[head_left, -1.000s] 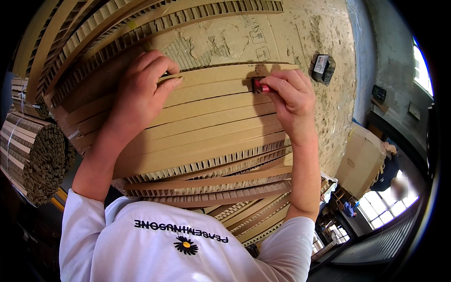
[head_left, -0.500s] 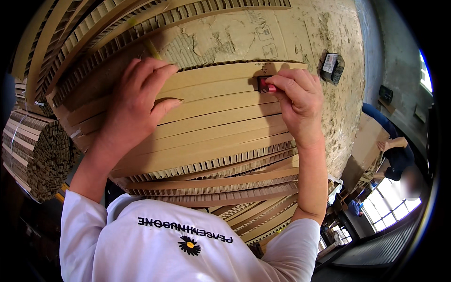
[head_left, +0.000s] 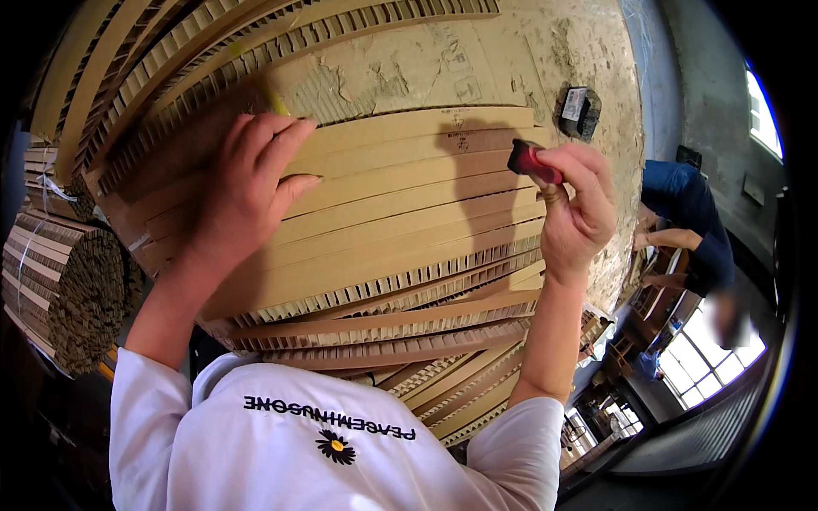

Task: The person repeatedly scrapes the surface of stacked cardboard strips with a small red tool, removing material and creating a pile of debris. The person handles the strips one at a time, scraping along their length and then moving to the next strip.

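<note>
My right hand (head_left: 579,200) is closed on a small red-handled stamp (head_left: 534,162) with a dark face, lifted above the right ends of the cardboard strips (head_left: 400,183). Those strips lie side by side, and small dark printed marks (head_left: 462,143) show on the two farthest ones. Over their left part, my left hand (head_left: 256,175) has its thumb and fingers apart and holds nothing. Past the strips' right end, a dark ink pad box (head_left: 579,114) with a white label sits on the worn cardboard surface (head_left: 596,60).
More honeycomb-edged cardboard strips (head_left: 341,34) curve along the far side and upper left. Other strips (head_left: 383,336) are stacked near my body. A strapped cardboard bundle (head_left: 60,289) stands at the left. On the right, another person (head_left: 699,230) is bent over.
My right hand has lifted the stamp off the strips and moved it right, toward the ink pad box. A mark now shows where the stamp was. My left hand has barely moved.
</note>
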A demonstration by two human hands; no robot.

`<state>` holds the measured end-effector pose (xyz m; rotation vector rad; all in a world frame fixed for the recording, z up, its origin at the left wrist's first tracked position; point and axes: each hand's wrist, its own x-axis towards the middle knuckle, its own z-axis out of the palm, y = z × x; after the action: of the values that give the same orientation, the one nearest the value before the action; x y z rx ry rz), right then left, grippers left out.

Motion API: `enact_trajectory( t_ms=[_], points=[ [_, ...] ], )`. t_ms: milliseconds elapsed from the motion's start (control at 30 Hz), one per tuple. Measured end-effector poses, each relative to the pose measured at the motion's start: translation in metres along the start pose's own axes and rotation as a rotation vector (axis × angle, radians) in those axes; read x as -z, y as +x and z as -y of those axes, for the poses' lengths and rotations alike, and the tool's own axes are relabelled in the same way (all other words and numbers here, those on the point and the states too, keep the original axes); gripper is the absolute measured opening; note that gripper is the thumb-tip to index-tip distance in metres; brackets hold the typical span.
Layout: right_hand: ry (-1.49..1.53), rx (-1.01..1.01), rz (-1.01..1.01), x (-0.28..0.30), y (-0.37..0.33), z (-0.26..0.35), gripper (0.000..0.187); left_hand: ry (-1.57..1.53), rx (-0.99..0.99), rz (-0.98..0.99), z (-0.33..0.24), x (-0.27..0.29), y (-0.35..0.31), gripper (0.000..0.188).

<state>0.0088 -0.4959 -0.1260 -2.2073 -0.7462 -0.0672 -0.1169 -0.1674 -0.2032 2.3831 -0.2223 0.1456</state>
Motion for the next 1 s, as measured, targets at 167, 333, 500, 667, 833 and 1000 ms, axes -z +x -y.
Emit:
enact_trajectory(
  t_ms=[167, 333, 500, 667, 833, 1000],
  points=[
    [-0.239, 0.11, 0.152, -0.007, -0.016, -0.004, 0.031, 0.028, -0.016, -0.002, -0.001, 0.001, 0.001, 0.063],
    [-0.251, 0.13, 0.188, -0.018, -0.013, -0.01, 0.027, 0.003, 0.001, 0.009, -0.001, 0.002, 0.0, 0.063],
    [-0.275, 0.159, 0.218, -0.022, -0.01, -0.012, 0.026, 0.009, -0.003, 0.003, -0.002, 0.003, 0.002, 0.062],
    [-0.278, 0.168, 0.234, -0.023, -0.006, -0.013, 0.026, 0.009, -0.011, -0.002, -0.002, 0.003, 0.002, 0.063],
    [-0.29, 0.158, 0.261, -0.022, -0.005, -0.015, 0.026, 0.038, 0.019, 0.067, -0.005, 0.007, -0.001, 0.07],
    [-0.25, 0.161, 0.266, -0.026, -0.001, -0.015, 0.025, 0.148, 0.042, 0.158, -0.02, 0.019, -0.003, 0.08]
  ],
)
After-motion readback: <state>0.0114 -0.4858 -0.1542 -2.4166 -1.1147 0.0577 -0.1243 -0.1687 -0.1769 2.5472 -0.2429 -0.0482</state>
